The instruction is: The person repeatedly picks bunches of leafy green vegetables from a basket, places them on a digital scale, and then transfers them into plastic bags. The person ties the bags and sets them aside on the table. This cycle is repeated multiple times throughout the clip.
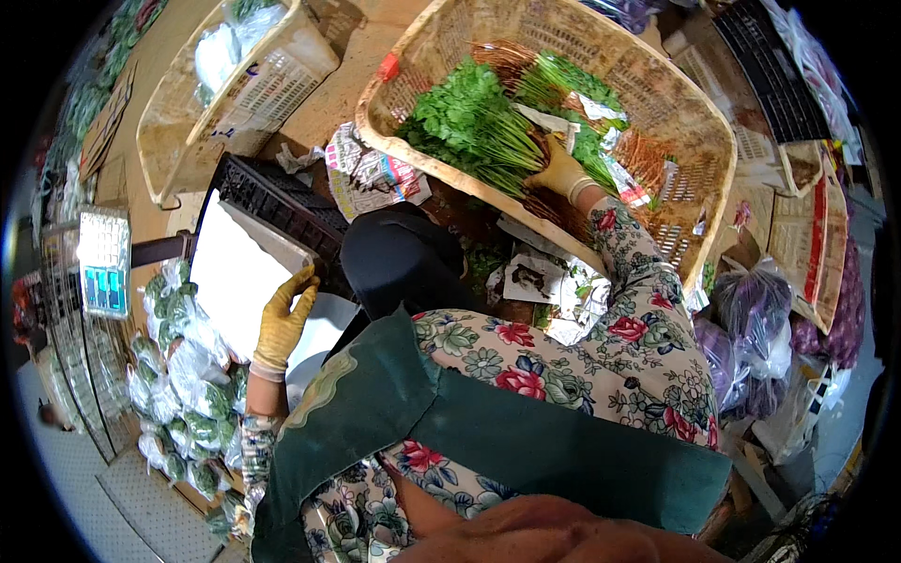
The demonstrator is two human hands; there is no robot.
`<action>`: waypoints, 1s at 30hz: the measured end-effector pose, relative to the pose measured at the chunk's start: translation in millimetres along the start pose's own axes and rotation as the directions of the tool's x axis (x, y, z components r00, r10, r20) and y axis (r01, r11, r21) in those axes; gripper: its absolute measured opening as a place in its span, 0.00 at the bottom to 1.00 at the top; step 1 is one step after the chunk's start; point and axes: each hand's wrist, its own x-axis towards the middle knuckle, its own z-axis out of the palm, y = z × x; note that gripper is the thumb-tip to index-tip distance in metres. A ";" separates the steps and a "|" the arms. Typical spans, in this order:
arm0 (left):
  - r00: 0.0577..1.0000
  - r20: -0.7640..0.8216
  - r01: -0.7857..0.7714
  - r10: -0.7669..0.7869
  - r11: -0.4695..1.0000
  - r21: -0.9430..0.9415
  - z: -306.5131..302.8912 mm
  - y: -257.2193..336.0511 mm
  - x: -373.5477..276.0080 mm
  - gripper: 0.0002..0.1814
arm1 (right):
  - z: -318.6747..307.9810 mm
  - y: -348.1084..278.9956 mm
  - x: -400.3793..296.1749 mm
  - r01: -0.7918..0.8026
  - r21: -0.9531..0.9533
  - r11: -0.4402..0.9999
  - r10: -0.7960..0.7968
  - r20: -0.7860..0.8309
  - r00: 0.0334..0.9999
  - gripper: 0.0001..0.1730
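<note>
My right hand, in a yellowish work glove, reaches into a large plastic crate. Its fingers close around the root end of a leafy bunch of coriander, whose leaves point left. More green stems with reddish-brown roots lie in the crate, some with newspaper around them. My left hand, also gloved, rests at the corner of a scale's metal platform, fingers slightly apart and nothing between them. Glare whitens most of that platform.
The scale's lit display stands at the left. Bagged greens are heaped below it. Another plastic crate holds clear bags. Crumpled newspaper lies between the crate and my knee. Purple vegetables in bags sit at the right.
</note>
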 end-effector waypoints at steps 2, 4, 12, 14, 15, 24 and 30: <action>1.000 -0.003 0.013 -0.013 1.000 -0.004 -3.4 -4.8 -3.4 0.21 | -5.3 10.9 2.5 -0.052 -0.009 0.999 0.053 0.130 0.990 0.68; 1.000 0.000 0.013 -0.013 1.000 0.007 -5.9 -8.0 -8.5 0.20 | -15.2 4.5 -6.9 0.052 -0.047 0.998 -0.039 0.235 0.971 0.70; 0.999 -0.001 0.041 -0.041 0.997 -0.062 -7.4 -29.1 -14.8 0.21 | 20.4 0.7 -31.2 0.083 -0.378 0.922 -0.041 0.118 0.992 0.67; 0.999 0.029 0.036 -0.035 0.998 -0.048 -6.6 -25.9 -8.3 0.21 | 52.4 62.4 15.7 0.118 -0.265 0.957 -0.093 0.105 0.990 0.63; 0.999 0.022 0.048 -0.047 0.998 -0.051 -5.0 -27.9 -12.1 0.21 | 38.7 44.1 13.2 0.060 -0.256 0.965 -0.018 0.164 0.986 0.55; 0.998 0.017 0.061 -0.060 0.997 -0.045 -15.5 -18.2 -10.0 0.20 | -66.6 -37.6 30.3 0.013 -0.344 0.939 0.129 0.386 0.913 0.17; 0.996 0.049 0.080 -0.077 0.995 -0.054 -14.0 -13.3 -0.8 0.20 | -59.0 -19.0 35.7 0.042 -0.358 0.933 0.110 0.396 0.912 0.29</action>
